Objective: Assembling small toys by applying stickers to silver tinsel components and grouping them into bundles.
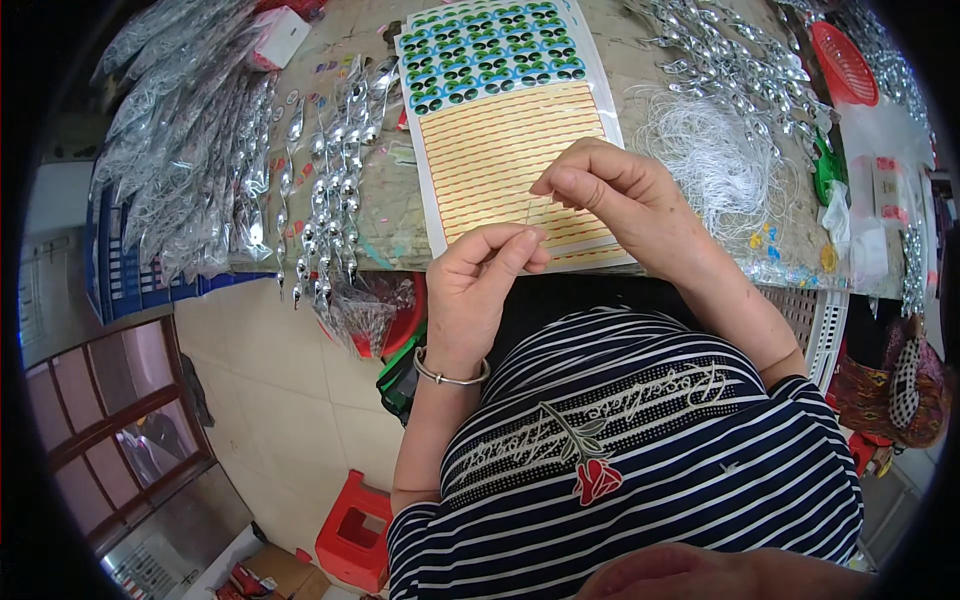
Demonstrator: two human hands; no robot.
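A thin pale strand (529,212), too fine to make out fully, appears to run between the hands, just above the printed sheet (455,175). The left hand (475,280) pinches its lower end between thumb and forefinger; the right hand (625,195), thumb and forefinger together, seems to pinch the upper end. I judge the step to be fine strand handling; the next move calls for steady fingertips and light tension. Silver twisted strips (340,180) lie left of the hands, a white thread bundle (705,150) to their right, all on the table (628,72).
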